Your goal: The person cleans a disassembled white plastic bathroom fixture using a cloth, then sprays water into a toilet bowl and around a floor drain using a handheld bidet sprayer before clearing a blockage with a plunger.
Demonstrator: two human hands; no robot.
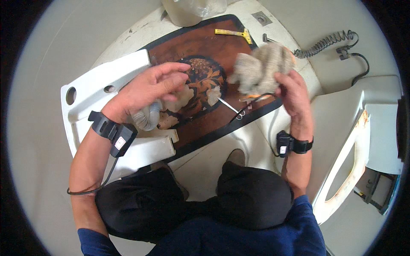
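Note:
My right hand [293,91] grips a bundle of grey knitted cloth with orange edging [264,70], blurred, above the right end of a dark red patterned mat [198,41]. Over a white moulded plastic part [99,73] and a ribbed flexible hose [149,116], my left hand [157,83] is raised with its fingers apart, holding nothing. Scissors [232,108] lie on the mat, beside a crumpled translucent piece [213,95]. A yellow-handled scraper or similar tool [233,33] rests near the mat's far edge. Both wrists wear black strapped devices with cables.
A bucket with a clear plastic bag [185,14] stands beyond the mat. A coiled black cable [323,43] runs along the right wall. A floor drain [262,18] is at the back. On the right, a stained white frame [347,172] leans against a grey moulded unit [336,112].

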